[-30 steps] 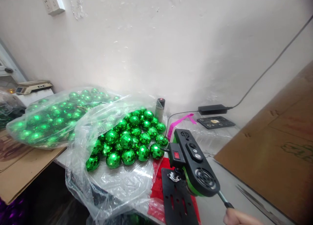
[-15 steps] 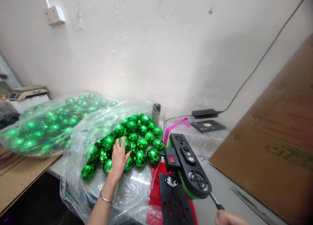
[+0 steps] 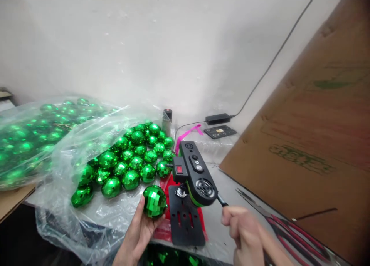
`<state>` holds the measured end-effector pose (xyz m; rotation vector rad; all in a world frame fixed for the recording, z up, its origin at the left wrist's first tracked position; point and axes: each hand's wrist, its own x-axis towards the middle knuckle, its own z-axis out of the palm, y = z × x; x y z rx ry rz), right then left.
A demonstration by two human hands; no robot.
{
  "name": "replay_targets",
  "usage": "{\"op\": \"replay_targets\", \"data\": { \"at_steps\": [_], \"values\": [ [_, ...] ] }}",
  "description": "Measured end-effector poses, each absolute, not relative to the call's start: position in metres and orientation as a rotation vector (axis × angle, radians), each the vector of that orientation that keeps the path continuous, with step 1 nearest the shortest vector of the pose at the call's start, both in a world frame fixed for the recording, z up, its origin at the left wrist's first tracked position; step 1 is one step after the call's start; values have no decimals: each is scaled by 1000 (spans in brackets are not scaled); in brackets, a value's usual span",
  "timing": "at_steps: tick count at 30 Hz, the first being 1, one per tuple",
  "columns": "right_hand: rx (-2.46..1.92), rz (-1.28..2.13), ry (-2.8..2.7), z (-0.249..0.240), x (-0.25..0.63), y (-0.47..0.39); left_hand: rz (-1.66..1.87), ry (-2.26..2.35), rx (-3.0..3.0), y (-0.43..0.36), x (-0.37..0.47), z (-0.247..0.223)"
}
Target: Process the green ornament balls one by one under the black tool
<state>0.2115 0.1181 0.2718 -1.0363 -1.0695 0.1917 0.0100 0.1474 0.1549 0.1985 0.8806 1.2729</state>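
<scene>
My left hand (image 3: 138,227) is closed around a shiny green mirror-ball ornament (image 3: 155,201), holding it just left of a black slotted base plate (image 3: 187,229). On that plate stands a black machine (image 3: 199,173) with green edges, fan grilles and a red switch. My right hand (image 3: 243,227) grips a metal rod (image 3: 222,199) with a dark end, at the machine's lower right. Whether the rod is fixed to the machine I cannot tell. Several more green ornaments (image 3: 130,179) lie in the mouth of a clear plastic bag (image 3: 62,204) to the left.
A second clear bag (image 3: 26,143) of green balls sits far left. Scissors (image 3: 297,235) with red and black handles lie at right, before a large cardboard box (image 3: 315,143). Behind are a black power adapter (image 3: 218,119), a phone-like slab (image 3: 220,131) and pink ribbon (image 3: 187,133).
My left hand has lifted a green ornament from the pile and brought it nearer, beside the base plate. My right hand remains on the rod. The view has shifted right.
</scene>
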Motion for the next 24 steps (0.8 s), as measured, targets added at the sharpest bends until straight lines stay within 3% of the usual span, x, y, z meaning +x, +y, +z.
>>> {"op": "replay_targets", "data": {
  "at_steps": [13, 24],
  "values": [
    [-912, 127, -1274, 270, 217, 116, 1121, 1501, 1324, 137, 67, 101],
    [-921, 170, -1317, 269, 221, 112, 1116, 1478, 1654, 152, 90, 99]
  ]
}}
